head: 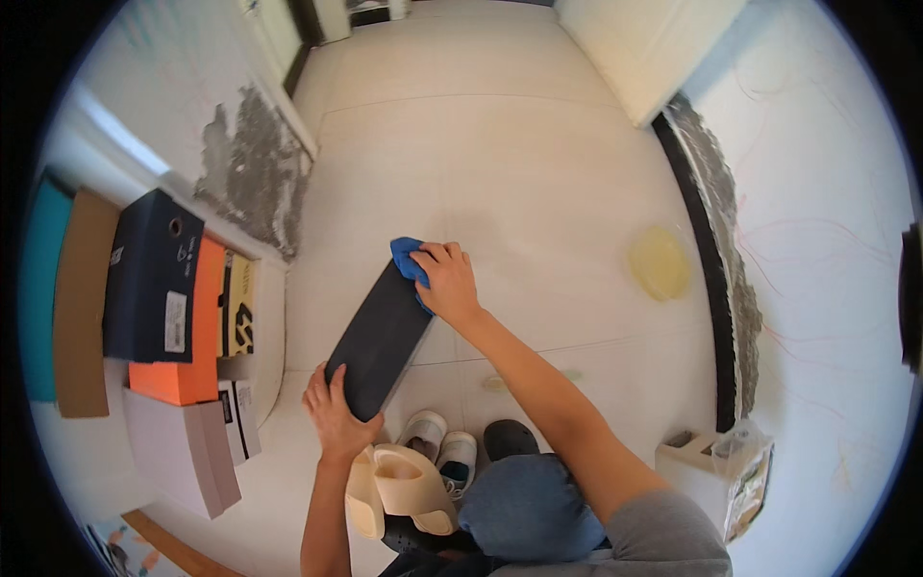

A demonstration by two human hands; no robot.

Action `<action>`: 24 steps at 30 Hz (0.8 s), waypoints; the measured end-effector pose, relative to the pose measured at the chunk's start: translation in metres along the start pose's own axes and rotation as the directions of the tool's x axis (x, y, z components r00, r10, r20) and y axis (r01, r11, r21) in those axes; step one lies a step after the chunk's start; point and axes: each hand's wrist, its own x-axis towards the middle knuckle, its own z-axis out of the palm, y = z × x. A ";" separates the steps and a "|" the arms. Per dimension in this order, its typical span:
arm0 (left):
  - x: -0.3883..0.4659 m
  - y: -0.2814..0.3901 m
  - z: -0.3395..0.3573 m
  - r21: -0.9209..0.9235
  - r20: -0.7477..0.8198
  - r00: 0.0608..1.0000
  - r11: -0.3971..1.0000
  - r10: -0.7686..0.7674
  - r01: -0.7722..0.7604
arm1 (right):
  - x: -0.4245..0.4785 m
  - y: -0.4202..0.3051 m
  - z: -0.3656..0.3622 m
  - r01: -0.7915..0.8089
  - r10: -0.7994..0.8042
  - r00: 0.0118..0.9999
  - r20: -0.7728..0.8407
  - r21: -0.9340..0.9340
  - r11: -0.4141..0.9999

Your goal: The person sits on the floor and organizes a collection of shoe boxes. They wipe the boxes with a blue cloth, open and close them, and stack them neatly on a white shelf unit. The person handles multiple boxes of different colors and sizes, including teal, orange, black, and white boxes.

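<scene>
A long dark box, probably a cardboard shoe box, is held at a slant above the tiled floor. My left hand grips its lower end, with the thumb at the near edge and the fingers over the left side. At the far end my right hand presses a bunched blue cloth against the top and right edge of the box. The underside of the box is hidden.
Stacked shoe boxes stand on the left. Below the box are beige slippers, white sneakers and a black clog. A white container stands at right, near a yellow round object on the floor.
</scene>
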 end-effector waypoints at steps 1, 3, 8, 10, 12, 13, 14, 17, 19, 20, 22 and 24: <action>0.004 -0.001 0.000 0.005 -0.006 1.000 1.000 0.016 -0.016 | 0.002 0.005 0.000 -0.069 0.068 0.997 -0.041 -0.012 0.998; 0.008 0.002 0.000 0.013 -0.003 1.000 1.000 0.028 -0.028 | -0.003 0.002 -0.001 -0.080 0.077 0.996 -0.048 -0.052 0.995; 0.011 -0.003 -0.006 -0.004 0.005 1.000 1.000 -0.015 0.015 | -0.056 -0.077 -0.001 0.184 -0.210 0.944 0.255 0.123 0.975; 0.008 -0.005 -0.011 0.021 0.009 1.000 1.000 0.011 -0.011 | -0.075 -0.100 -0.003 0.318 -0.420 0.867 0.268 0.353 0.880; 0.005 -0.006 -0.014 0.029 0.010 1.000 1.000 -0.005 0.005 | -0.057 -0.076 -0.002 0.315 -0.368 0.911 0.184 0.263 0.912; 0.006 -0.004 -0.013 0.012 0.027 1.000 1.000 -0.012 0.012 | -0.043 -0.042 0.005 0.298 -0.321 0.941 0.107 0.184 0.937; 0.006 -0.004 -0.011 0.009 0.035 0.999 1.000 -0.012 0.012 | -0.029 -0.009 0.009 0.267 -0.271 0.962 0.030 0.107 0.958; 0.002 -0.011 -0.009 -0.019 0.030 0.999 1.000 -0.015 0.015 | 0.012 0.050 -0.002 0.015 -0.002 0.993 0.118 -0.107 0.994; -0.002 -0.020 -0.007 -0.086 0.032 0.997 0.994 -0.066 0.069 | 0.021 0.072 -0.009 -0.218 0.218 0.966 0.136 -0.012 0.976; -0.004 -0.025 -0.006 -0.139 0.040 0.992 0.983 -0.118 0.123 | 0.023 0.078 -0.016 -0.327 0.314 0.943 0.109 0.122 0.937; -0.006 -0.035 -0.006 -0.442 0.082 0.964 0.858 -0.252 0.262 | 0.026 0.053 -0.020 -0.362 0.364 0.930 0.055 0.315 0.877; -0.003 -0.042 -0.006 -0.824 0.186 0.909 0.445 -0.372 0.351 | 0.015 -0.003 -0.032 -0.237 0.279 0.959 -0.040 0.421 0.876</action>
